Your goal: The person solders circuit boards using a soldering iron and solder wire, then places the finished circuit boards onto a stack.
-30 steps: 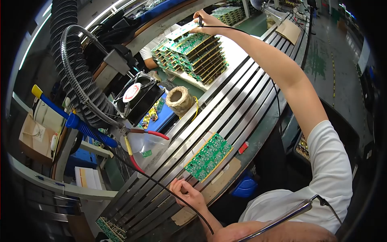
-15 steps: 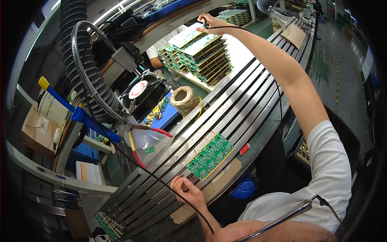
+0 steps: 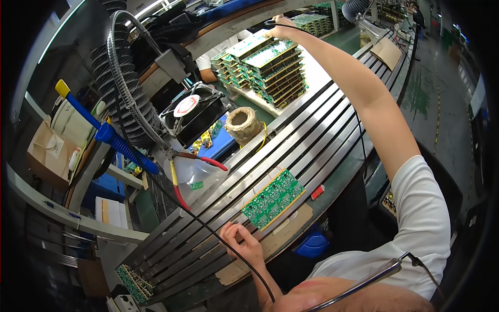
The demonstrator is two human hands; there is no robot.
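Note:
My left hand [image 3: 243, 243] hovers by the near-left end of a green circuit board [image 3: 274, 198], its fingers curled together; whatever they pinch is too small to make out. That board lies flat across the metal rails [image 3: 312, 125], component side up. At the far end of my outstretched arm, my right hand [image 3: 282, 28] is closed at the top of a tall stack of circuit boards [image 3: 278, 70]. A black cord [image 3: 299, 27] runs from the hand; the black thing it belongs to is mostly hidden by the fingers.
Red-handled pliers [image 3: 179, 177] hang beside a fan [image 3: 189, 112] and a flexible metal arm. A tape-like roll [image 3: 243, 125] stands behind the rails. Several boards [image 3: 134, 283] lie at the rails' left end. A small red piece [image 3: 317, 192] sits near the edge. Another person's arm [image 3: 208, 75] shows behind the stack.
My right hand has turned and come down against the stack's top edge, hiding more of the black thing. The view has shifted slightly; my left hand stays beside the board.

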